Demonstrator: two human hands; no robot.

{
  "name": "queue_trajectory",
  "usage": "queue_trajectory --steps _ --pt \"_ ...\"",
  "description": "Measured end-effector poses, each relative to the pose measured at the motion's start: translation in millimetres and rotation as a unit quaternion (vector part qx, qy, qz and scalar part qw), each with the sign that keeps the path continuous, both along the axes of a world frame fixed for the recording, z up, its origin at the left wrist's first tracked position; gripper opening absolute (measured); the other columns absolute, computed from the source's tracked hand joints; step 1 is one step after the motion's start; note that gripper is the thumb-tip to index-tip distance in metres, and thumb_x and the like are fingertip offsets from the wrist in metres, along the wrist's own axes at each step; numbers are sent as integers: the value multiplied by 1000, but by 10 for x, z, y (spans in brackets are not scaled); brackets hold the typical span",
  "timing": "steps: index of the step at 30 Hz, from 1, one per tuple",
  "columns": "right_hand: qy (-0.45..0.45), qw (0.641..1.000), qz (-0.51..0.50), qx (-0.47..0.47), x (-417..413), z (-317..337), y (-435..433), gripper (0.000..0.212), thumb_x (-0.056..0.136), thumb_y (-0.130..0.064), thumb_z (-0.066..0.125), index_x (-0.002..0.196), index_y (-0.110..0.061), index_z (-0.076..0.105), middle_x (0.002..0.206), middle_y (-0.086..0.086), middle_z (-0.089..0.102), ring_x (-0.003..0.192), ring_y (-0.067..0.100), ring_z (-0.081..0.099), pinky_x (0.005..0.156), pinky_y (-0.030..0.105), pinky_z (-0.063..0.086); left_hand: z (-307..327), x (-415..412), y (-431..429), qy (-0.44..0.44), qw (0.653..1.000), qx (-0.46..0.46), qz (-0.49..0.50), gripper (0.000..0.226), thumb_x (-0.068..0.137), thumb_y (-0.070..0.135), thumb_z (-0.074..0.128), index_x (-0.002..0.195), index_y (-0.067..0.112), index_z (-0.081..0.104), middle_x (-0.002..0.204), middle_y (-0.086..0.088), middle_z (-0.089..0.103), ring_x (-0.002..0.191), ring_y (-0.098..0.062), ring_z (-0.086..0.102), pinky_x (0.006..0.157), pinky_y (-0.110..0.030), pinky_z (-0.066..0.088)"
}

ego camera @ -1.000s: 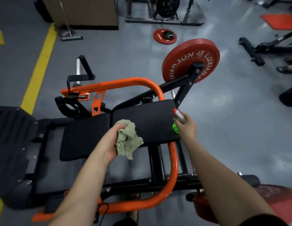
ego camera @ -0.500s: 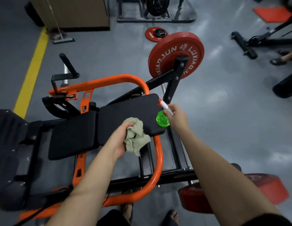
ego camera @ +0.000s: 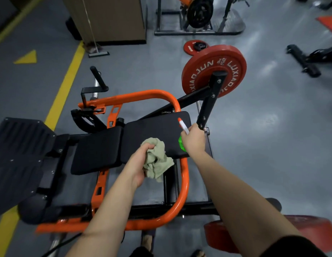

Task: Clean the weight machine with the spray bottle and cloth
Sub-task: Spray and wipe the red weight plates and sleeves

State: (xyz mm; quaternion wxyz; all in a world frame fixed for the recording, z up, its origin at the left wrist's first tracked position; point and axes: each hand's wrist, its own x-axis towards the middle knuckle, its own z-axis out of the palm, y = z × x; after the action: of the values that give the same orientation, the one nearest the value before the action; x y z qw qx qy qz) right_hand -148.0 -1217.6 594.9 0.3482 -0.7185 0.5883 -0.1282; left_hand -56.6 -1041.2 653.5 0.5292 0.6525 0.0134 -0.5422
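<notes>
Spray bottle (ego camera: 184,127) nudged over pad (ego camera: 154,127) (green body half-hidden), right hand (ego camera: 194,140) gripping it, left hand (ego camera: 138,165) clutching crumpled beige cloth (ego camera: 158,162).

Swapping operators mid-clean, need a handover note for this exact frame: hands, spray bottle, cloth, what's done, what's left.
Left hand: grips the bunched cloth, held over the near edge of the black seat pad; contact cannot be told.
Right hand: grips the spray bottle, nozzle over the pad's right end.
Done: both tools in hand. No spray or wipe marks show on the pad, so progress cannot be judged.
Left: probably spray the pad, wipe it, then do the orange frame.
</notes>
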Motion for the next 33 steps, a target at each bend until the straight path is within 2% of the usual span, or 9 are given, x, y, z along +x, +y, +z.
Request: queue_trajectory --steps 4,7,10,15,19,22,25,29,33 --pt "28 999 -17 -19 30 90 -24 18 100 -19 56 103 -3 50 89 12 56 76 30 55 65 35 43 10 34 67 8 1000 -26 15 29 94 29 52 98 15 78 102 -9 78 90 -22 74 82 -35 54" --pt "8 996 -84 6 43 132 -122 30 103 -23 53 119 2 52 109 22 65 98 42 65 74 41 50 6 63 125 19 998 -40 34 29 95 28 49 93 17 77 97 -8 77 80 -18 74 73 -33 53" --pt "11 998 -56 16 57 89 -109 32 103 -27 56 118 1 52 108 20 65 101 42 66 71 39 47 28 120 168 12 998 -38 43 33 92 30 50 103 14 76 108 -11 77 87 -21 74 76 -33 54" --pt "82 993 90 9 84 -48 -20 43 97 -44 63 114 -5 56 105 14 67 95 35 66 69 35 46 20 154 163 7 999 -26 41 39 90 33 53 112 10 76 114 -12 75 100 -25 73 86 -36 55" --pt "48 992 97 60 -74 33 -77 55 97 -51 62 126 -6 50 116 13 65 96 30 62 75 35 47 7 137 112 -7 999 -17 29 35 90 34 55 112 15 75 117 -11 75 104 -27 70 91 -39 52" --pt "-8 994 86 73 -400 130 -19 74 99 -60 50 151 -9 36 139 19 57 124 36 57 95 40 48 -7 -47 -42 -15 999 -6 -47 42 91 41 64 119 10 72 116 -13 74 106 -29 70 96 -42 52" --pt "-141 974 107 144 -879 321 238 82 92 -76 44 160 -32 28 156 0 46 143 20 43 116 33 33 -21 -483 -277 -7 991 -6 -130 50 98 52 59 127 13 69 116 -13 75 107 -28 71 97 -42 55" --pt "-155 975 60 145 -1618 292 761 76 94 -68 50 158 -36 27 150 0 52 139 20 48 110 26 37 -116 -1159 -579 202 972 -70 -93 95 93 80 23 134 4 63 132 -22 65 120 -34 63 94 -45 51" --pt "-137 986 -83 40 -2268 136 1141 47 101 -29 57 146 -23 45 129 9 67 119 31 62 81 18 36 -371 -1920 -742 215 964 -35 -154 106 91 84 14 135 -2 59 127 -25 66 115 -34 64 92 -40 51"
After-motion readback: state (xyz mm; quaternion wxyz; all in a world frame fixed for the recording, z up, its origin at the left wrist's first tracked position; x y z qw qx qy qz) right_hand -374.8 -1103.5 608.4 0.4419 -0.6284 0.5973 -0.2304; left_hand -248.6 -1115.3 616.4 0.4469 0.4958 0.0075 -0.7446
